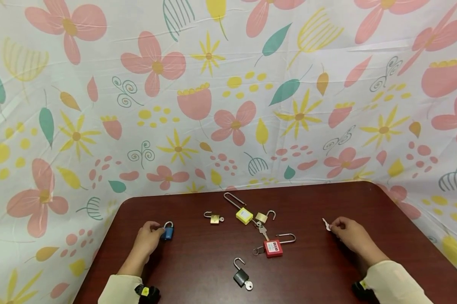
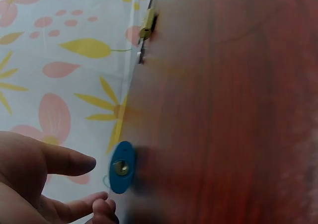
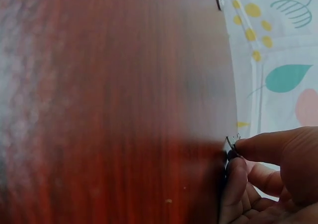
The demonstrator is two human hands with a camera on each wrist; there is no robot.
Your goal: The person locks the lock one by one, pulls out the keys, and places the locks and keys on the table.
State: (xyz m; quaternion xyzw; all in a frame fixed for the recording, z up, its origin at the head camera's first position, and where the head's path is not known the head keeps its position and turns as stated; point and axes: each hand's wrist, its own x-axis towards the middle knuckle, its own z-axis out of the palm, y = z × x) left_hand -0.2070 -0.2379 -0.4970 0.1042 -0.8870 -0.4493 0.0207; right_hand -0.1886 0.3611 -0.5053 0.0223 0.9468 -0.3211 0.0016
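Floral cloth [image 1: 236, 126] hangs behind a dark reddish-brown surface [image 1: 198, 270], on whose left part sits a blue padlock [image 1: 168, 234], its shackle toward the cloth and its keyhole showing in the left wrist view. Just beside it, the left grip [image 1: 148, 238] is released, thumb and fingers parted; whether a fingertip touches the padlock, I cannot tell. Well apart, toward the right side, the right grip [image 1: 350, 233] pinches a small silvery key [image 1: 326, 225] between thumb and finger. Between the two lie more padlocks: a small brass padlock [image 1: 214, 219] with a key beside its body, a yellow padlock [image 1: 244, 215] with a long shackle, a second brass padlock [image 1: 261, 217] near that, a red padlock [image 1: 273, 248] with its shackle out to the right, and, closest to the person, a black padlock [image 1: 241, 277] with a key at its lower end. Cream sleeves [image 1: 120, 289] cover the forearms.
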